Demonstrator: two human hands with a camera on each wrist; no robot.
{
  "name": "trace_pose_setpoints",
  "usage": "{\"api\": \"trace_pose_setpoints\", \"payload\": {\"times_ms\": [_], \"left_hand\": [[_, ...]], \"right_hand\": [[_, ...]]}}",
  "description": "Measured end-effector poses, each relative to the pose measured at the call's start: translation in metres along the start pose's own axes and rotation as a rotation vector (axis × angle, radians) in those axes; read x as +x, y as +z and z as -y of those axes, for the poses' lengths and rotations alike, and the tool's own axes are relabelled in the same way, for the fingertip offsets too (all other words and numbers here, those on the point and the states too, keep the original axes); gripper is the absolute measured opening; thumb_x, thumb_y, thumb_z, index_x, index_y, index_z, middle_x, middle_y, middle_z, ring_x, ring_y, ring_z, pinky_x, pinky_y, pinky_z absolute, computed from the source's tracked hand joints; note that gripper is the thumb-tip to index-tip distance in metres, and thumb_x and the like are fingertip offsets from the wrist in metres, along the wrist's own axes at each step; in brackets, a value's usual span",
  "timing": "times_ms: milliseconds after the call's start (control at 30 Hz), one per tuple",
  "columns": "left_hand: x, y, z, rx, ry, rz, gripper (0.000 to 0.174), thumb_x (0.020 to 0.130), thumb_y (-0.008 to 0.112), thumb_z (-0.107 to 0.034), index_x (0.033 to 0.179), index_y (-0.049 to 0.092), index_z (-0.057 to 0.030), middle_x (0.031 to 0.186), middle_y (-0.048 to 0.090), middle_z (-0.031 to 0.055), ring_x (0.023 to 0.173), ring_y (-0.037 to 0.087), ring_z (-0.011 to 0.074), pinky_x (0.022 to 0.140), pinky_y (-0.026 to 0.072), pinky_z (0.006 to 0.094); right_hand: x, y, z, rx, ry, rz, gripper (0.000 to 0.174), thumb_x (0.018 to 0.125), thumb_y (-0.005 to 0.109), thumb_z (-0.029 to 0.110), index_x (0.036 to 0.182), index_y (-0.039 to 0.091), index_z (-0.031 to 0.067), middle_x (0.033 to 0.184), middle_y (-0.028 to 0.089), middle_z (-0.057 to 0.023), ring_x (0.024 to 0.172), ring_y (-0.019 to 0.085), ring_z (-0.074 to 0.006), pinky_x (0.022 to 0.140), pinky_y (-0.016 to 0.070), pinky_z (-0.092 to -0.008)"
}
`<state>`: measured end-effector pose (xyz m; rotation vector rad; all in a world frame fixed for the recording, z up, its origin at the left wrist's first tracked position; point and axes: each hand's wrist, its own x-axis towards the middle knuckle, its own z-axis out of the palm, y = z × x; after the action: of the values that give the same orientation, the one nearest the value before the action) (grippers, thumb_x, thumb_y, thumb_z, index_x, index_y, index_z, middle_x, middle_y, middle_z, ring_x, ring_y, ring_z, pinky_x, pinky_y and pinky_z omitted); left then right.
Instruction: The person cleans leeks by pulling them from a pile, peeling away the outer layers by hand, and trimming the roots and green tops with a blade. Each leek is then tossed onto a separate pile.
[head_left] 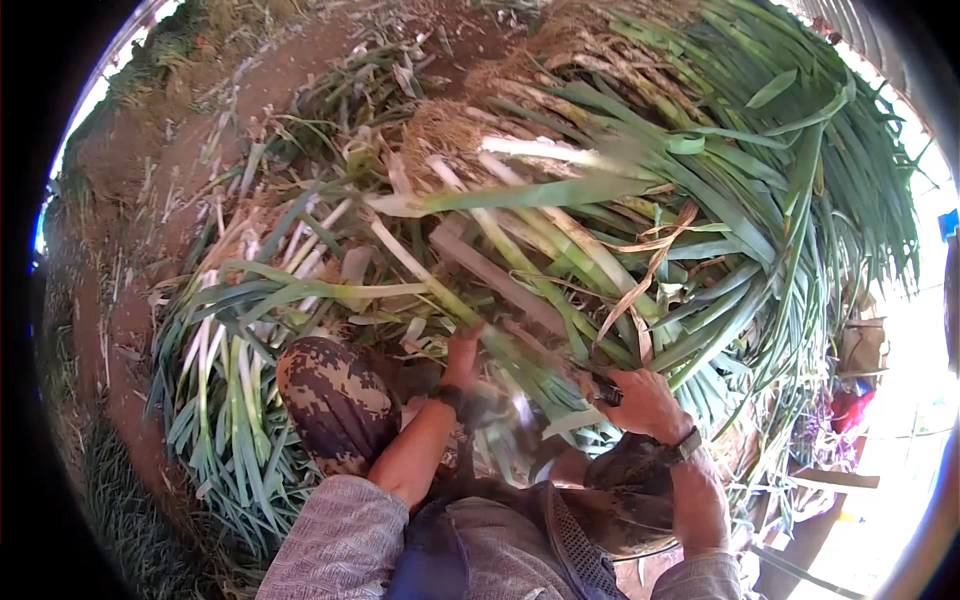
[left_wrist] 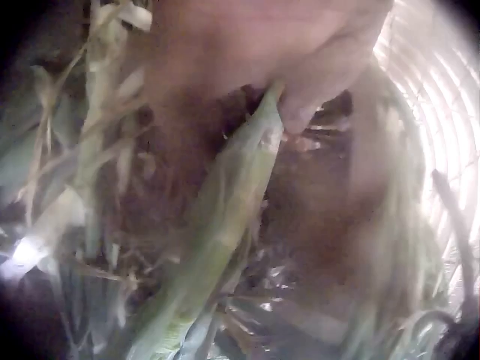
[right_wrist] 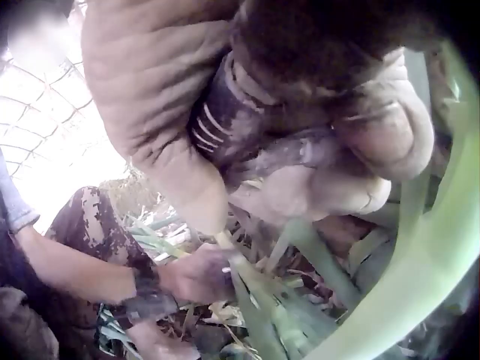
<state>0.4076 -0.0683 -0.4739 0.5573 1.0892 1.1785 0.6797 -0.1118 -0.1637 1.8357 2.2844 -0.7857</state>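
My left hand (head_left: 462, 358) grips a leek (head_left: 440, 290) whose white end points up and away, its green leaves running down toward my right hand. The left wrist view has this leek (left_wrist: 225, 217) with a torn, pale edge just under the fingers. My right hand (head_left: 648, 405) curls round a dark handle (head_left: 607, 390). Pale stripes cross that handle in the right wrist view, where the fingers hide the rest of the tool. Beyond it, my left hand (right_wrist: 199, 274) holds the leek (right_wrist: 274, 311) close below the right thumb.
A large heap of leeks (head_left: 800, 180) with roots and long green leaves fills the right and back. Cleaned leeks (head_left: 235, 390) lie at the left beside my camouflage-clad knee (head_left: 335, 395). Loose leaves and peelings litter the bare soil (head_left: 150, 330).
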Motion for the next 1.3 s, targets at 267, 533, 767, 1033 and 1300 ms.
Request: {"api": "trace_pose_setpoints", "payload": {"times_ms": [267, 533, 767, 1033, 1300], "left_hand": [[-0.054, 0.062, -0.174, -0.369, -0.098, 0.144, 0.046, 0.096, 0.053, -0.052, 0.121, 0.054, -0.0139, 0.114, 0.059, 0.0036, 0.105, 0.056, 0.0216, 0.091, 0.0454, 0.0442], [-0.027, 0.088, -0.205, -0.318, -0.035, 0.206, 0.034, 0.094, 0.062, -0.039, 0.112, 0.059, -0.0103, 0.1, 0.062, 0.0022, 0.09, 0.06, 0.0182, 0.082, 0.0495, 0.0355], [0.002, 0.114, -0.191, 0.071, -0.087, 0.248, 0.031, 0.095, 0.06, -0.033, 0.113, 0.059, -0.007, 0.104, 0.064, 0.0051, 0.095, 0.062, 0.0201, 0.083, 0.0509, 0.0392], [0.007, 0.152, -0.195, 1.039, 0.036, 0.518, 0.047, 0.094, 0.06, -0.042, 0.115, 0.065, -0.0003, 0.1, 0.07, 0.0099, 0.091, 0.065, 0.0219, 0.078, 0.0491, 0.0356], [0.012, 0.152, -0.18, 0.983, 0.253, 0.456, 0.032, 0.09, 0.067, -0.026, 0.108, 0.067, -0.0003, 0.075, 0.068, 0.0065, 0.061, 0.062, 0.0133, 0.056, 0.0504, 0.0303]], "right_hand": [[-0.016, 0.02, -0.002, -0.086, -0.086, -0.162, 0.032, 0.076, 0.067, 0.034, 0.088, 0.065, 0.0049, 0.076, 0.067, -0.0205, 0.077, 0.065, -0.04, 0.07, 0.0515, -0.05], [-0.02, 0.019, -0.005, 0.016, -0.034, -0.315, 0.038, 0.078, 0.069, 0.039, 0.089, 0.066, 0.003, 0.078, 0.066, -0.0209, 0.078, 0.065, -0.0401, 0.073, 0.0506, -0.0492], [-0.006, 0.005, -0.008, 0.097, 0.02, -0.382, 0.039, 0.079, 0.068, 0.041, 0.088, 0.067, 0.0033, 0.078, 0.067, -0.0219, 0.079, 0.065, -0.0404, 0.074, 0.0508, -0.05], [0.017, 0.002, -0.023, 0.087, 0.077, -0.42, 0.047, 0.078, 0.066, 0.048, 0.088, 0.069, 0.0025, 0.081, 0.068, -0.0213, 0.08, 0.065, -0.0397, 0.075, 0.0513, -0.0492], [-0.015, -0.019, -0.017, 0.031, 0.112, -0.339, 0.044, 0.082, 0.061, 0.047, 0.093, 0.072, 0.0052, 0.079, 0.068, -0.0217, 0.077, 0.066, -0.0421, 0.073, 0.0528, -0.0503]]}}
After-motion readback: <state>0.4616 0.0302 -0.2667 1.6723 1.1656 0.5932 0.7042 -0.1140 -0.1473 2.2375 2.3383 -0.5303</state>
